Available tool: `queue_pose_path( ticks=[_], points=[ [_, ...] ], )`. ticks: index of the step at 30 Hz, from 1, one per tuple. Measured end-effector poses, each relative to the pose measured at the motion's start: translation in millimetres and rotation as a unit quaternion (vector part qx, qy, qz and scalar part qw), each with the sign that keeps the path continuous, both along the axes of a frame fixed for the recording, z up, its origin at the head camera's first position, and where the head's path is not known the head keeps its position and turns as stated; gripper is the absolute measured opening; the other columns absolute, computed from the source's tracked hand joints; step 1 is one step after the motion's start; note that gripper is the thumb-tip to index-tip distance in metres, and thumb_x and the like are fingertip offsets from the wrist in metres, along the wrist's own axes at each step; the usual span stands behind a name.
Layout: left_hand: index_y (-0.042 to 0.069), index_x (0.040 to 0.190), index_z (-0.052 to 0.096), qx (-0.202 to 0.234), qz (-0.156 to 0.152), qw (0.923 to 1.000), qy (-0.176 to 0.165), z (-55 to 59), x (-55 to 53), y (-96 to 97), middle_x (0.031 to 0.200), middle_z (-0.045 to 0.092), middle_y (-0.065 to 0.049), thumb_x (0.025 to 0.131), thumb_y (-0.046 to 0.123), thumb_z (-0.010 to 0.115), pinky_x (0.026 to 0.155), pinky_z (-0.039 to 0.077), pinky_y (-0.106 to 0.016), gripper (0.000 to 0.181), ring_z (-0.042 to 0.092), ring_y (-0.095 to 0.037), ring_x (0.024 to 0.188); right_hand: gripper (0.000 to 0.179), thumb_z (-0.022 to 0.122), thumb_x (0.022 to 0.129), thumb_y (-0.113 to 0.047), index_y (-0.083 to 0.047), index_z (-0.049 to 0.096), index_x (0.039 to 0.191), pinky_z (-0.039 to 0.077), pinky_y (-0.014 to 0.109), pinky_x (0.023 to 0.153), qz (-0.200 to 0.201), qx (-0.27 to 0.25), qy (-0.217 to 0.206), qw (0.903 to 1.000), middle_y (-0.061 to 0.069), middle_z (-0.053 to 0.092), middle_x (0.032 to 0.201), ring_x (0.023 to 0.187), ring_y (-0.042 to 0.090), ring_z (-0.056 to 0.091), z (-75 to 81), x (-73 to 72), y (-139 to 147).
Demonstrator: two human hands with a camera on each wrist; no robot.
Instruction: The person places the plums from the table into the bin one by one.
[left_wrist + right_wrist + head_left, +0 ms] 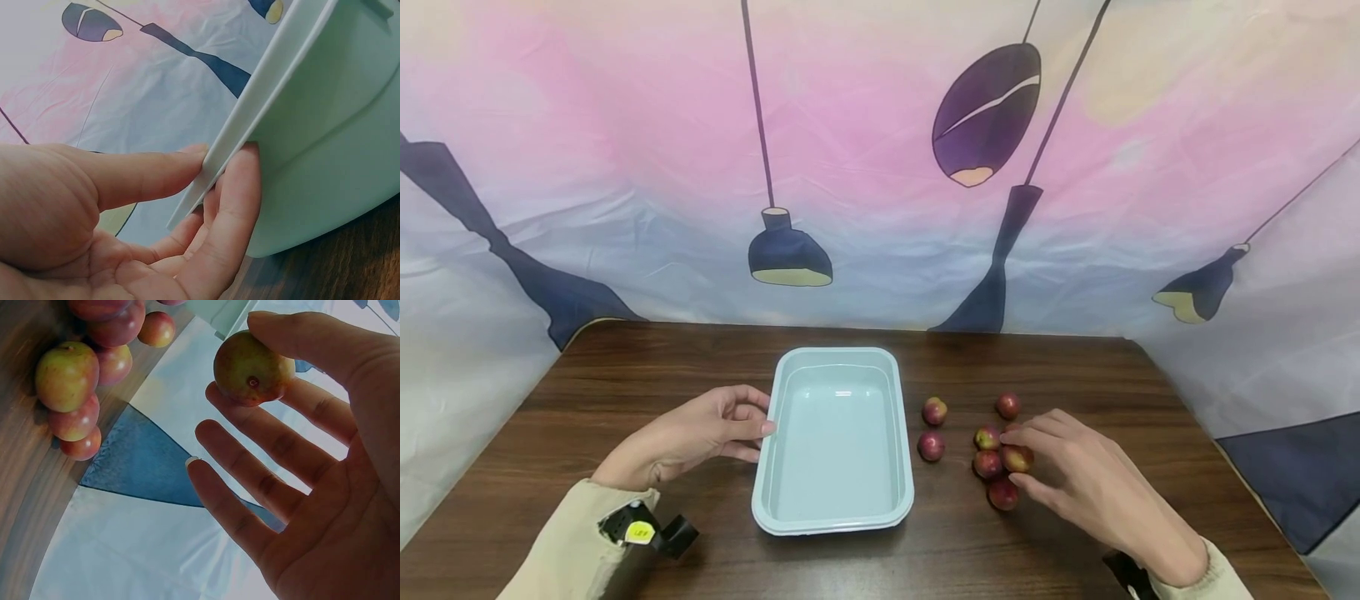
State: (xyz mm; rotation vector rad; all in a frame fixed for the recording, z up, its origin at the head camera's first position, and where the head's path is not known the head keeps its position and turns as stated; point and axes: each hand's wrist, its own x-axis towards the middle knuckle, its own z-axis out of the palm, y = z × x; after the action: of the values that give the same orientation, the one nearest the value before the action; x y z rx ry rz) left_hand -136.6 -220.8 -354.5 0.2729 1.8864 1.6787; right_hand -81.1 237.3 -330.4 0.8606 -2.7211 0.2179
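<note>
My left hand (711, 429) pinches the left rim of a pale blue-green plastic tray (835, 523), thumb on top and fingers beneath, as the left wrist view shows on the tray's rim (250, 106). Nothing lies inside the tray. On its right, my right hand (1093, 471) holds a yellow-red plum (250, 369) between thumb and index finger, the other fingers spread. In the head view this plum (1018, 459) appears close above a loose cluster of red plums (987, 464), partly covered by the hand.
Two more plums, one yellowish (935, 411) and one red (931, 446), lie between tray and cluster. All stand on a dark wooden table (685, 358). Behind it hangs a cloth backdrop (865, 167) printed with lamps.
</note>
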Motion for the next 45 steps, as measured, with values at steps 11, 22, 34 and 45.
queue_pose_path(
  ticks=[11,22,34,45],
  points=[
    [-0.015,0.137,0.034,-0.003,-0.001,1.0000,-0.002,-0.9,-0.8,-1.3,0.103,0.071,-0.008,0.100,0.015,0.066,0.088,0.064,-0.034,0.057,0.071,-0.017,0.096,0.042,0.090,0.077,-0.029,-0.031,0.073,0.114,0.058,0.027,0.075,0.008,-0.013,0.006,0.9999,-0.020,0.068,0.110,0.100,-0.001,0.059,-1.0,-3.1,-8.3],
    [-0.015,0.137,0.034,-0.003,0.000,1.0000,-0.002,-1.0,-0.8,-1.2,0.103,0.071,-0.007,0.100,0.014,0.065,0.088,0.064,-0.033,0.057,0.072,-0.017,0.095,0.036,0.088,0.081,-0.032,-0.031,0.073,0.114,0.060,0.029,0.076,0.015,-0.011,0.004,0.9998,-0.020,0.068,0.110,0.101,-0.001,0.060,2.3,-6.3,-16.9],
    [-0.016,0.137,0.034,-0.002,0.000,1.0000,0.001,-1.1,-0.8,-2.1,0.104,0.072,-0.009,0.100,0.014,0.066,0.089,0.064,-0.034,0.057,0.072,-0.017,0.097,0.033,0.087,0.081,-0.032,-0.029,0.073,0.110,0.055,0.023,0.073,0.037,-0.017,0.008,0.9991,-0.021,0.065,0.102,0.094,-0.001,0.055,2.7,-11.6,-27.5],
    [-0.016,0.137,0.033,0.002,-0.003,1.0000,0.002,-1.3,-0.6,-2.9,0.104,0.073,-0.008,0.100,0.015,0.066,0.089,0.064,-0.035,0.059,0.072,-0.017,0.097,0.035,0.086,0.082,-0.032,-0.030,0.072,0.114,0.058,0.025,0.075,0.040,-0.023,0.004,0.9989,-0.018,0.066,0.107,0.099,0.000,0.058,6.4,-14.3,-38.6]
  ],
)
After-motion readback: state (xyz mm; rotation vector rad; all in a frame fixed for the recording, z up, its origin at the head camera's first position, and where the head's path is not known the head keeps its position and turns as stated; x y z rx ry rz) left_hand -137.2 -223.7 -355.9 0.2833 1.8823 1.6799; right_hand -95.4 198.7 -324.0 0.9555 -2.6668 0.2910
